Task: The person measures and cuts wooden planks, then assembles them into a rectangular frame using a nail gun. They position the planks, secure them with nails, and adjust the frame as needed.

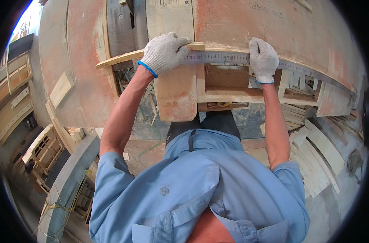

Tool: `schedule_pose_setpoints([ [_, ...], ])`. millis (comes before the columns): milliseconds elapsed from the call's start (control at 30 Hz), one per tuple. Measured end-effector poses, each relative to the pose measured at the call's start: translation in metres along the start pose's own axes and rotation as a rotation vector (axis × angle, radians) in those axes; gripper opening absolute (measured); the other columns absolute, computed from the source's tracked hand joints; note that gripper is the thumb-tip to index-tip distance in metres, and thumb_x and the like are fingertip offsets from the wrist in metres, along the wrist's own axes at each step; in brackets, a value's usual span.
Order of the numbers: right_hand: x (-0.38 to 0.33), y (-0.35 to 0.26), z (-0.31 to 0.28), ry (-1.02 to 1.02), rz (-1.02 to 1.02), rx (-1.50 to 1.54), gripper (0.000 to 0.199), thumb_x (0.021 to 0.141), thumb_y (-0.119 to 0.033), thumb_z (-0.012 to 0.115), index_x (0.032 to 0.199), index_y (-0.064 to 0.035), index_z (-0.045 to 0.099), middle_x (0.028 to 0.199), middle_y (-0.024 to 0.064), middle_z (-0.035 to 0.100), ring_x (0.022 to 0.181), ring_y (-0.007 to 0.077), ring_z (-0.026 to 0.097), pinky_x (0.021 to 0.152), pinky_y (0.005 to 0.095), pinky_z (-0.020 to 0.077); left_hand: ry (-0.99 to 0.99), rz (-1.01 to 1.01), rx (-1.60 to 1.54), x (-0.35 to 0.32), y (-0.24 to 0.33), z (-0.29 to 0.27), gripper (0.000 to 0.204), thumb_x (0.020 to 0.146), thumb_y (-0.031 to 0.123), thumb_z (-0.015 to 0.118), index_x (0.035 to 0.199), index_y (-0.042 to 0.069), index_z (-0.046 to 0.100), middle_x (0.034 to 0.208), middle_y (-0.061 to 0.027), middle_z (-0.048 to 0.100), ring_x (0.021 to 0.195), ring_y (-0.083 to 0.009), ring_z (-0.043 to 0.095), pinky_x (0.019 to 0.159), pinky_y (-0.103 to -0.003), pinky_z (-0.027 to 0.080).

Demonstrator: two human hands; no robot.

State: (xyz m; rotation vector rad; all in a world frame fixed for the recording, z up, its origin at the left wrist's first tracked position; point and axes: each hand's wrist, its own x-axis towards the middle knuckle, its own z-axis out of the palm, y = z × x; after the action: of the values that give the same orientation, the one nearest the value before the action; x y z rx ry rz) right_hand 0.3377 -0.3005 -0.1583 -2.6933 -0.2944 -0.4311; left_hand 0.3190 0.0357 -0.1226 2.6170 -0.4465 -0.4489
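In the head view, both hands are gloved in white knit with blue cuffs and lie at the front edge of a worn, red-stained wooden counter (pixel 241 24). The left hand (pixel 165 52) is mostly closed, its fingers curled over a narrow wooden strip (pixel 121 59) and the left part of a long metal ruler (pixel 217 57); the exact placing of its fingertips is hidden. The strip slants out beyond the left hand on its outer side, and its other end shows just past the thumb, toward the right hand. The right hand (pixel 264 60) is bent closed on the ruler, thumb side toward the left hand. The ruler spans the gap between the hands and runs on well past the right hand along the counter edge, its marked face showing.

Just below the gap between the hands is an open wooden compartment (pixel 226 77). A tapered board (pixel 176 95) juts toward the body, below and slightly right of the left hand. Beyond the left hand's outer side is a broad reddish panel (pixel 81 44) with a small pale wood piece (pixel 62 89) on it. Below and outward from the right hand, thin pale boards (pixel 314 158) lie in a loose pile near the floor. Both forearms come up from the sleeves of a blue shirt (pixel 184 178).
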Motion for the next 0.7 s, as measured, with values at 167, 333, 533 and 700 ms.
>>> schedule_pose_setpoints([
  [167,-0.002,0.001,0.0,0.021,0.001,0.056,0.015,0.095,-0.026,0.067,0.094,-0.0132,0.076,0.088,0.0104,0.074,0.083,0.033,0.071,0.076,0.0445,0.0546,0.046,-0.004,-0.039,0.013,0.021,0.008,0.037,0.097,0.036,0.056,0.114,0.011,0.078,0.097,-0.0198,0.072,0.091,-0.038,0.07,0.083,-0.048,0.055],
  [333,-0.004,0.004,0.002,0.034,-0.011,0.06,0.013,0.094,-0.025,0.068,0.093,-0.0139,0.075,0.087,0.0099,0.074,0.082,0.0329,0.071,0.074,0.0445,0.0548,0.092,0.048,-0.011,0.02,0.024,0.021,0.038,0.097,0.036,0.056,0.113,0.011,0.078,0.095,-0.0197,0.072,0.09,-0.0375,0.07,0.082,-0.048,0.055],
  [533,-0.006,0.006,0.006,0.094,-0.032,0.058,0.014,0.094,-0.027,0.067,0.09,-0.016,0.075,0.085,0.0083,0.074,0.081,0.032,0.071,0.073,0.0442,0.055,0.047,0.037,0.004,0.025,0.034,0.021,0.039,0.097,0.038,0.056,0.114,0.01,0.078,0.097,-0.0191,0.072,0.091,-0.0379,0.07,0.083,-0.048,0.055],
  [700,-0.009,0.01,0.01,0.129,-0.045,0.058,0.017,0.095,-0.029,0.066,0.087,-0.0179,0.076,0.084,0.0072,0.075,0.08,0.0311,0.072,0.073,0.0438,0.0558,0.074,0.07,0.014,0.024,0.033,0.025,0.04,0.098,0.038,0.055,0.115,0.009,0.077,0.101,-0.0185,0.072,0.094,-0.0382,0.069,0.085,-0.048,0.054],
])
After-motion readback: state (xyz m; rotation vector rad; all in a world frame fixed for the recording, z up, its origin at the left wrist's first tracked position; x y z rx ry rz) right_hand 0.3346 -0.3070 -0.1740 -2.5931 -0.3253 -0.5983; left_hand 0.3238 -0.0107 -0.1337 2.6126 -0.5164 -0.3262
